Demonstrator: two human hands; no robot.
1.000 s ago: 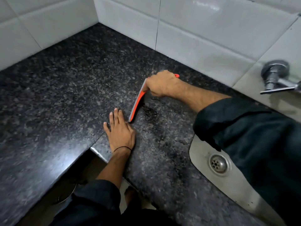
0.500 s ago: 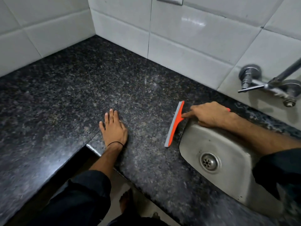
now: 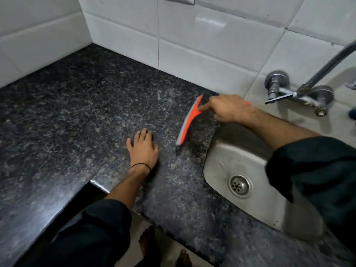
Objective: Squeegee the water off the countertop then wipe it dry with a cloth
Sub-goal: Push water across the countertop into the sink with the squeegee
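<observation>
Right hand (image 3: 229,108) has its grip clenched on the handle of the orange squeegee (image 3: 189,120), forefinger stretched forward along the neck toward the blade; a sliver of the orange handle end shows behind the wrist. Left hand (image 3: 143,149) grasps nothing: it lies flat and spread on the dark speckled worktop (image 3: 77,116), just left of the blade's near end, apart from it.

The squeegee stands tilted on its grey rubber edge, running from near the back wall toward the person. It sits close beside the left rim of the steel sink (image 3: 217,170), with a narrow strip of stone between blade and rim. Dark streaks under the blade's near end look like water gathered there, though the stone's pattern makes that hard to be sure of.

The squeegee step is in hand, and the cloth step has not begun; no cloth is in view. By my reading, the next move calls for even pressure on the edge and a short sweep right, carrying the water over the rim into the sink. The broad stretch of worktop on the left may still need passes; I cannot tell whether it is wet.
</observation>
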